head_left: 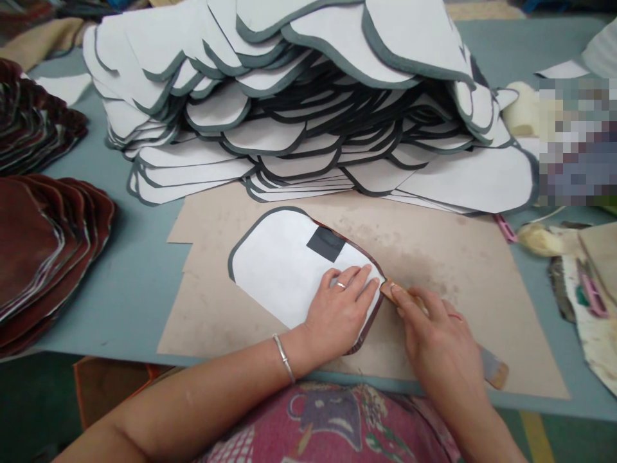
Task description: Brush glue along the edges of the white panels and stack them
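A white panel with rounded corners (270, 263) lies on brown cardboard, a dark grey band along its left end. Reddish-brown leather edging is folded over its upper right and right margins. Near its top sits a small black square (326, 243). My left hand (340, 308) rests on the panel's right part, fingers stretched out and pressing down. Closed around a flat tool (494, 366) with a tan wooden tip and a grey section, my right hand (438, 334) holds that tip against the panel's right edge, beside my left fingertips. My palm hides the tool's middle.
A tall, overlapping pile of white panels with grey edges (299, 138) stands behind the cardboard sheet (448, 257). Reddish-brown leather pieces (33, 257) are stacked at left. Pink clips (505, 227) and stained cloth (598, 341) lie at right.
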Available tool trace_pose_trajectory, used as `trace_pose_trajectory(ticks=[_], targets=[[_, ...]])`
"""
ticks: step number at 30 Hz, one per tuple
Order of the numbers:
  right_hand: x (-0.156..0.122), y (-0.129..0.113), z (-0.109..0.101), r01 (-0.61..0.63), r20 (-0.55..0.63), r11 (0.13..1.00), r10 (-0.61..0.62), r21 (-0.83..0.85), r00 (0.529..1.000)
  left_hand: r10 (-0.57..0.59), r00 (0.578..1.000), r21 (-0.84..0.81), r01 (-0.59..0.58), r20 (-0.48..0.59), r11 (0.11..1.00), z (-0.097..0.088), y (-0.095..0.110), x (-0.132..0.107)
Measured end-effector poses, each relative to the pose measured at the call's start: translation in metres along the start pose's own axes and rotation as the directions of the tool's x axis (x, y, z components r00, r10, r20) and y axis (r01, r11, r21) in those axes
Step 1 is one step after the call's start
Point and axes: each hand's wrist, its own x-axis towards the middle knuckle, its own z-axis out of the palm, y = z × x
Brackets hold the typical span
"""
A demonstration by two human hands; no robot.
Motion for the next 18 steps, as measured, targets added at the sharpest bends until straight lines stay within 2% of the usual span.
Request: trace_pose_trajectory(ticks=[9, 11, 13, 15, 16, 17, 18], targets=[[0.011, 0.018, -0.005, 0.097, 0.017, 0.994, -0.097, 0.042, 0.995, 0.002, 1.0, -0.007, -0.002, -0.004, 1.0, -0.003, 0.0, 0.001], [0.012, 0.025, -0.006, 0.111, 0.035, 0.988, -0.116, 0.11, 0.993, 0.002, 1.0, -0.016, -0.002, 0.002, 1.0, -0.004, -0.001, 0.001], [0.013, 0.029, -0.01, 0.066, 0.029, 0.964, -0.076, 0.258, 0.997, 0.0, 1.0, -0.025, 0.0, 0.006, 1.0, -0.005, -0.001, 0.001], [0.02, 0.027, -0.017, -0.078, -0.043, 0.892, 0.108, 0.445, 0.993, -0.002, 1.0, -0.027, 0.002, 0.008, 1.0, -0.004, 0.0, 0.001], [0.027, 0.024, -0.021, -0.162, -0.105, 0.81, 0.265, 0.563, 0.959, -0.002, 1.0, -0.024, 0.002, 0.009, 1.0, -0.003, 0.001, 0.001], [0.035, 0.021, -0.025, -0.205, -0.166, 0.685, 0.435, 0.699, 0.885, -0.003, 1.0, -0.021, 0.003, 0.01, 1.0, -0.003, 0.002, 0.002], [0.046, 0.016, -0.028, -0.187, -0.198, 0.527, 0.59, 0.829, 0.782, -0.005, 1.0, -0.017, 0.005, 0.01, 1.0, -0.002, 0.003, 0.002]])
